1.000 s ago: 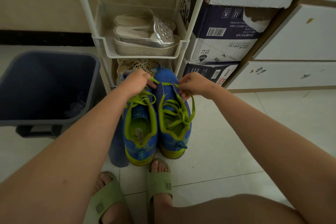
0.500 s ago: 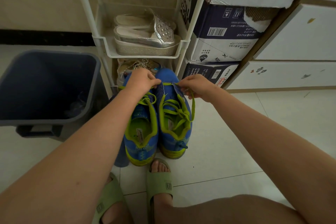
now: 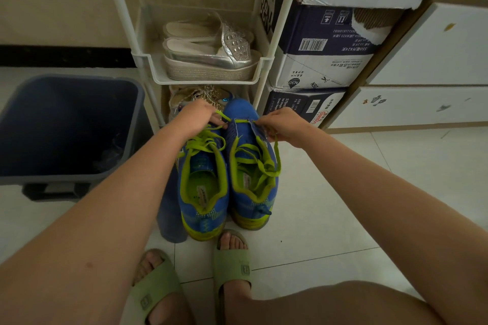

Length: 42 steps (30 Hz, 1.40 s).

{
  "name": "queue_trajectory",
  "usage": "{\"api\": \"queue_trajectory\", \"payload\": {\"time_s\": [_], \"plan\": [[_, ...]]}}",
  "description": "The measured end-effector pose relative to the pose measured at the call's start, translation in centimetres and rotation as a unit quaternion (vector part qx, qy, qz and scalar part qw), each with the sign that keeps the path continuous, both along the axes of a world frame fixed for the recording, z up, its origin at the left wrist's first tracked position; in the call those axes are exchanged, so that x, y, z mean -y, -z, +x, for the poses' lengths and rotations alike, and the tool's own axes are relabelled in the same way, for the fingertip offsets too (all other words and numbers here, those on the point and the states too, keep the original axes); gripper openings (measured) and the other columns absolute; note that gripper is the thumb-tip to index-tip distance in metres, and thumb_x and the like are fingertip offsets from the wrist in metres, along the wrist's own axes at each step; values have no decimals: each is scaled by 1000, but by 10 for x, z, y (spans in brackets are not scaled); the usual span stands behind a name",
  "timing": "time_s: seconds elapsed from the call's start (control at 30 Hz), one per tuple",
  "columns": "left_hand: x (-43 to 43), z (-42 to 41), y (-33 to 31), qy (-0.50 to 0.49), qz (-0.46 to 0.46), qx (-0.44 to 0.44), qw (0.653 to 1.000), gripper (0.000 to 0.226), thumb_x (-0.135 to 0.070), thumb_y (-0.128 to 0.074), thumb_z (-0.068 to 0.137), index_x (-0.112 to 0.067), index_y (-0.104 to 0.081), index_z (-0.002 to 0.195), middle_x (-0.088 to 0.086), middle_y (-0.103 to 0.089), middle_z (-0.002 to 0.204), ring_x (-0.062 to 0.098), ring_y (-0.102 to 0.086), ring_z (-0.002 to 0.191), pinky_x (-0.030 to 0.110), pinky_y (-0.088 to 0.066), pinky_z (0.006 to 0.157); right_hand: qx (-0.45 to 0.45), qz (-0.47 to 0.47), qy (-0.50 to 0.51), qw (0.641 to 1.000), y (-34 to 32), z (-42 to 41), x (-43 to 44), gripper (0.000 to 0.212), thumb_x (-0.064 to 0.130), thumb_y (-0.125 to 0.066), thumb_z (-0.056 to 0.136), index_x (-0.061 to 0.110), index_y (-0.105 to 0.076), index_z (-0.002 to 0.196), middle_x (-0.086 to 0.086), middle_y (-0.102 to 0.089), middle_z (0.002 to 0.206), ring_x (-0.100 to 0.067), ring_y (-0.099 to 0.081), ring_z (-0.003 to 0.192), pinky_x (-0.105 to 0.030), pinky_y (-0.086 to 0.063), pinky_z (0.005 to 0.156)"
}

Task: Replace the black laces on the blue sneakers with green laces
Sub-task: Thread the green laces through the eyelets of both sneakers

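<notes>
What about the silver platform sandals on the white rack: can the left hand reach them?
Probably yes: nothing stands between the left hand and the silver platform sandals, but it pinches a green lace.

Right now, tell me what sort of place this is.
Likely a home entryway or storage corner: a shoe rack holding silver sandals, stacked cardboard boxes beside it, and a dark bin.

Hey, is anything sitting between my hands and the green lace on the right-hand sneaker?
Nothing visible. The left hand and right hand both pinch the green lace, stretched across the toe end of the right-hand sneaker. The other sneaker sits alongside, not blocking.
</notes>
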State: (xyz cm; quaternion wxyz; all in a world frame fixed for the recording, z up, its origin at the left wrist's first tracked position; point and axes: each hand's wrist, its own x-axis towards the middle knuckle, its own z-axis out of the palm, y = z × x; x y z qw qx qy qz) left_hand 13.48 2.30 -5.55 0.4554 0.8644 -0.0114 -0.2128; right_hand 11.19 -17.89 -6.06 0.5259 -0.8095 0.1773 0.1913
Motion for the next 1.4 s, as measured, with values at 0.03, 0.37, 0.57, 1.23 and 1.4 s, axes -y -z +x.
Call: {"api": "queue_trajectory", "payload": {"time_s": [0.03, 0.37, 0.57, 1.23, 1.4], "plan": [[-1, -1, -1, -7, -15, -8, 1000, 31, -11, -40, 99, -13, -58, 73, 15, -71, 89, 11, -59, 77, 20, -44, 73, 2, -3, -3, 1000, 0, 0, 0, 10, 9, -63, 86, 2, -59, 81, -11, -43, 62, -15, -48, 52, -24, -49, 52], [9, -4, 0, -31, 9, 23, 999, 29, -21, -40, 97, -1, -59, 86, 9, -73, 80, 29, -66, 89, 33, -47, 75, 32, -35, 1, 999, -1, 0, 2, 27, 7, -58, 89, 2, -57, 63, -10, -48, 56, -16, -41, 46, -16, -37, 37], [16, -7, 3, -33, 35, 66, 997, 46, -47, -59, 88, -2, -69, 89, 7, -73, 81, 10, -62, 75, 25, -42, 67, 18, -26, 5, 1000, 4, 2, 1, 30, 9, -55, 92, 3, -54, 62, -10, -44, 56, -17, -40, 47, -17, -38, 38], [12, 3, 6, 24, 132, 89, 987, 21, -8, -49, 92, -15, -63, 78, 5, -67, 79, 12, -52, 61, 24, -41, 60, 21, -6, 33, 999, 2, 4, -2, 20, 3, -65, 84, -13, -66, 96, -12, -55, 61, -15, -49, 47, -21, -49, 48], [9, 1, 4, 32, 110, 85, 990, 25, -5, -43, 95, -8, -64, 81, 1, -67, 77, -2, -42, 31, 10, -28, 33, 2, -8, 13, 1000, 1, 2, 0, 16, 7, -65, 87, -9, -65, 84, -13, -56, 65, -15, -52, 49, -18, -48, 44]]}}
